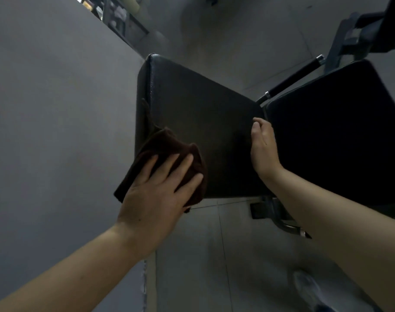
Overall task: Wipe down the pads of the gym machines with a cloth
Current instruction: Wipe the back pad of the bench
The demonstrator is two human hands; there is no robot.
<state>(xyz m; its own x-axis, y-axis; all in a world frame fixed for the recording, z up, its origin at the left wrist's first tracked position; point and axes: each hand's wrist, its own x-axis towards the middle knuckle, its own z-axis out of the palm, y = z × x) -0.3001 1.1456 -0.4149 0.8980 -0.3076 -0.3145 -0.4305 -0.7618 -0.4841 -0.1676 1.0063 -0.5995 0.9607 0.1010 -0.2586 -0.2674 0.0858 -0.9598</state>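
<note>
- Cloth [169, 154] lies bunched on the near left corner of the black pad [205, 113]; left hand [156, 192] presses it flat with straight, spread fingers
- Right hand [262, 149] rests loosely curved on the pad's right edge, grasping nothing clearly
- Unwiped surface stretches away from the left fingers, up and rightward; the left hand likely sweeps that way

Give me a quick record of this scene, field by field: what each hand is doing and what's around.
left hand: flat fingers press the brown cloth on the near black pad
right hand: rests on that pad's right edge, holds nothing
second pad: to the right, untouched
handle bar: black, behind the pads
floor: grey tiles
</note>
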